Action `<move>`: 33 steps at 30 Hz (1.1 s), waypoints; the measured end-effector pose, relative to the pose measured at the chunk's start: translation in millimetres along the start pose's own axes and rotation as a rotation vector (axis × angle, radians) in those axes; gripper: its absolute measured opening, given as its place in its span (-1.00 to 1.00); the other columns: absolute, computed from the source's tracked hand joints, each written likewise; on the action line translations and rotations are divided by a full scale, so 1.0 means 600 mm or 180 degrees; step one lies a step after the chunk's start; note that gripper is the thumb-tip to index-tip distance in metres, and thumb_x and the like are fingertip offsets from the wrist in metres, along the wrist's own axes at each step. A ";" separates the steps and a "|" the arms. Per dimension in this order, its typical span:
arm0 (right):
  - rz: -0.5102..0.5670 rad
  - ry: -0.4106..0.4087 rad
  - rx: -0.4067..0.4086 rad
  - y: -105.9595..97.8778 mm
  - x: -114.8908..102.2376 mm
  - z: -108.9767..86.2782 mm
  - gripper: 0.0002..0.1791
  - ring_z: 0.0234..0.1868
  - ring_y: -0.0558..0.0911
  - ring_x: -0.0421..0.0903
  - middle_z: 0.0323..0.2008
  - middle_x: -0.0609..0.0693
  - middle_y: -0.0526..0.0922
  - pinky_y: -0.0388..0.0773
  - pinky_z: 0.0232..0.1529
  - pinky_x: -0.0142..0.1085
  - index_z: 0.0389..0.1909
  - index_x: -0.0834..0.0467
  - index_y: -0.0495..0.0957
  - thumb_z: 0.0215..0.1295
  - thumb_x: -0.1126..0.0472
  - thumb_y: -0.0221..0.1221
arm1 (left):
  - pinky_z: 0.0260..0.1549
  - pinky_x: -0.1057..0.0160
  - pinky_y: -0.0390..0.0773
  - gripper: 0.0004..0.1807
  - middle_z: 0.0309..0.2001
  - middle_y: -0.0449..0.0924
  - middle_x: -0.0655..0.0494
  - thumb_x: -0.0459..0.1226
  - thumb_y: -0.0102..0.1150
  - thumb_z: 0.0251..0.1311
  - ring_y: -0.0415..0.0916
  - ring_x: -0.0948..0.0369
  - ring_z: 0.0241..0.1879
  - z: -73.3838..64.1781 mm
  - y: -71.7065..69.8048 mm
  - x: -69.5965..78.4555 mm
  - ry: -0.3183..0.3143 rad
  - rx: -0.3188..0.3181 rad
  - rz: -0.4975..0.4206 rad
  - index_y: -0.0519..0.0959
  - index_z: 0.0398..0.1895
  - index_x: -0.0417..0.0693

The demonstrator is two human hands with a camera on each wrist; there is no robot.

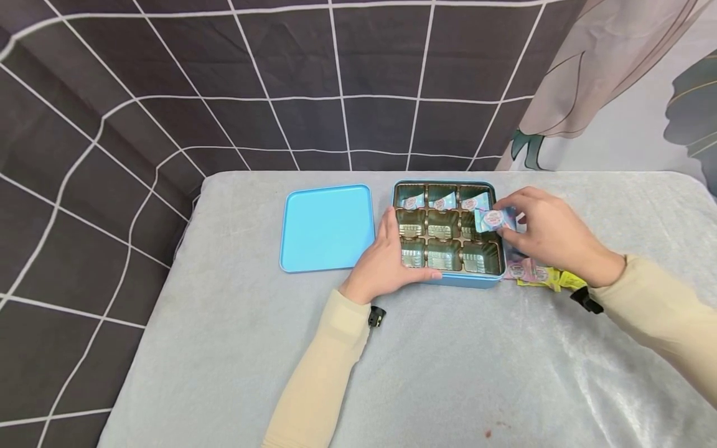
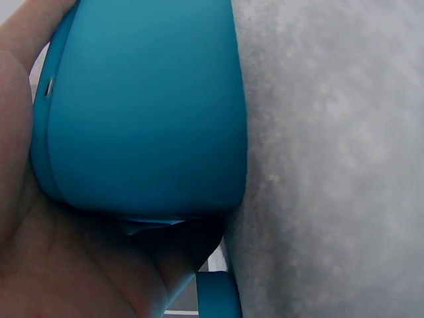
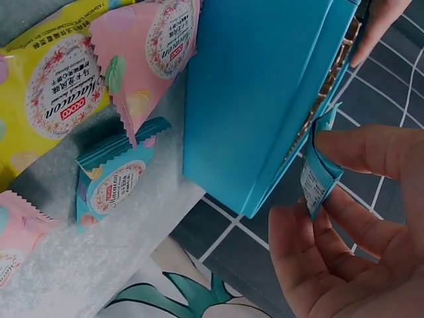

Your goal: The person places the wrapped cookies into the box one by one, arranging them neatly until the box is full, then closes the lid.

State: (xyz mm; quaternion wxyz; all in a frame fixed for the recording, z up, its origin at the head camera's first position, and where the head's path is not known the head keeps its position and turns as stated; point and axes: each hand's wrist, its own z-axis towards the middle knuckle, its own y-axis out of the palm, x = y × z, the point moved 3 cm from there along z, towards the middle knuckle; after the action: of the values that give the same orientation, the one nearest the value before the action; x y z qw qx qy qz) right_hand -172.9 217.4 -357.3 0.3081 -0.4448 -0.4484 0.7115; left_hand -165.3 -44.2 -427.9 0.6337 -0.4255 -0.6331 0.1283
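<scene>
A blue tin box [image 1: 462,281] holds a gold tray divided into three rows. Each back-row compartment contains a blue wrapped biscuit [image 1: 444,202]; ribbed bottoms show in the middle and front rows. With fingers spread straight along the left side and thumb over the front rim, my left hand [image 1: 386,258] rests on the tin's front-left corner. My right hand [image 1: 546,230] pinches another blue wrapped biscuit [image 1: 494,219] between thumb and fingers, over the right end of the middle row. The right wrist view shows that packet [image 3: 318,175] edge-on beside the rim.
Left of the tin lies a flat blue lid [image 1: 327,227]. Pink packets [image 3: 147,59], a yellow packet [image 3: 56,86] and a blue packet [image 3: 112,182] lie right of the tin, partly under my right arm. A grey cloth [image 1: 224,348] covers the table; dark checked fabric [image 1: 302,68] hangs behind.
</scene>
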 end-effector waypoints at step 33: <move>-0.0178 -0.0033 -0.0204 0.024 -0.018 0.017 -0.63 -0.24 0.55 0.08 -0.13 0.20 0.67 0.50 -0.24 0.02 -0.08 0.34 0.66 0.05 0.33 0.38 | 0.23 0.01 0.43 0.55 0.62 -0.56 0.02 0.33 0.43 -0.08 -0.18 0.06 0.57 0.002 0.000 -0.001 0.0017 0.0034 -0.0035 -0.51 0.60 -0.07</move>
State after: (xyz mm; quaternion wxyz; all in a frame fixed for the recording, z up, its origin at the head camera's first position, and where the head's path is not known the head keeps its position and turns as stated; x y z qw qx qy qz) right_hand -178.5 198.6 -364.5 0.3112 -0.4380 -0.4848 0.6901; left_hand -166.6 -43.8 -428.7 0.6385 -0.4189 -0.6331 0.1270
